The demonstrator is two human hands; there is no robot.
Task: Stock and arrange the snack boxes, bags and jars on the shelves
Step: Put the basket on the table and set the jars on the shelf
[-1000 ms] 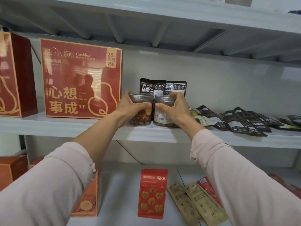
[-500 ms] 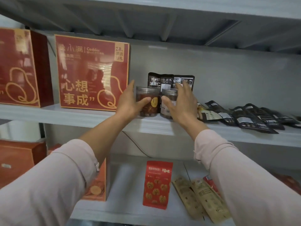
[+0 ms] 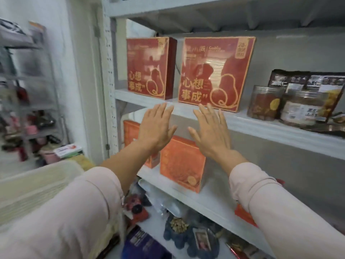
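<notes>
The left red box (image 3: 149, 68) and the right red box (image 3: 214, 73) stood upright, side by side, on the upper shelf (image 3: 261, 126). Two clear jars (image 3: 265, 103) sat just to their right, with dark bags (image 3: 298, 80) propped behind them. On the lower shelf (image 3: 214, 200) stood two orange boxes (image 3: 181, 165) (one partly hidden by a wrist). The left hand (image 3: 155, 129) and the right hand (image 3: 211, 133) were raised before the upper shelf's front edge, palms forward, fingers straight and spread, holding nothing. A pale basket (image 3: 37, 184) lay at the lower left.
</notes>
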